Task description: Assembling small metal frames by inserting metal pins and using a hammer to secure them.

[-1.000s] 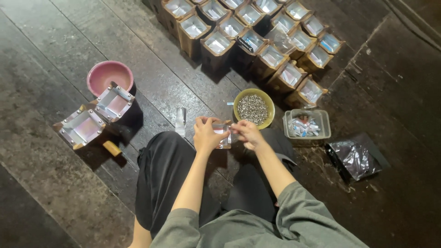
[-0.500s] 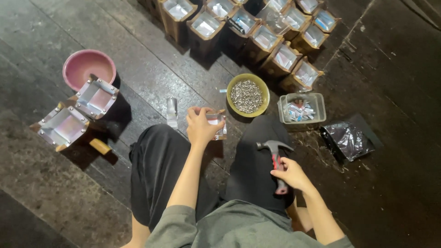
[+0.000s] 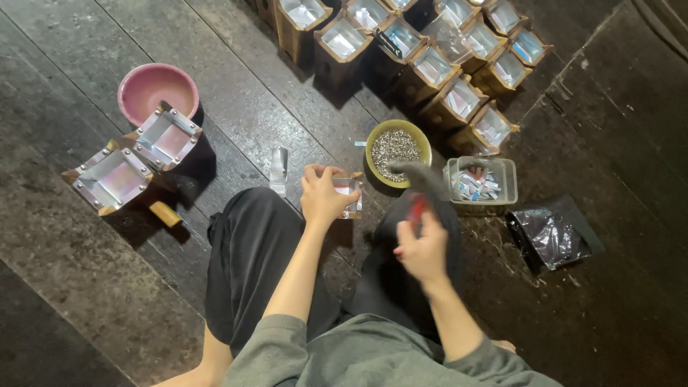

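Fingers of the left hand (image 3: 324, 197) curl round a small box (image 3: 347, 195), pinching its near wall and pressing it to the floor (image 3: 86, 301) just ahead of the knees; fingers of the right hand (image 3: 424, 247) are wrapped shut on the red grip of a hammer (image 3: 423, 185), whose grey head is blurred above the gap between the bowl and the tub. Dark floor planks carry everything. Beyond the knees stand rows of finished boxes (image 3: 401, 50), wooden outside and lined with shiny sheet, well apart from the hands. Two more such boxes (image 3: 136, 161) sit to the left, touching corner to corner, with a pink bowl (image 3: 158, 89) just behind them. A black bag (image 3: 552, 233) of something glossy lies to the right. Near the hammer head is a clear tub (image 3: 481, 179) of small coloured scraps, and beside it a yellow bowl (image 3: 398, 149) of tiny grey tacks. A folded strip of foil (image 3: 279, 168) lies just left of the held box. To strike well, I judge the box should stay flat and braced, left fingertips kept off the line of the blow, and the swing short, since the tack is too small to see and the bowl of tacks sits close enough to be knocked.
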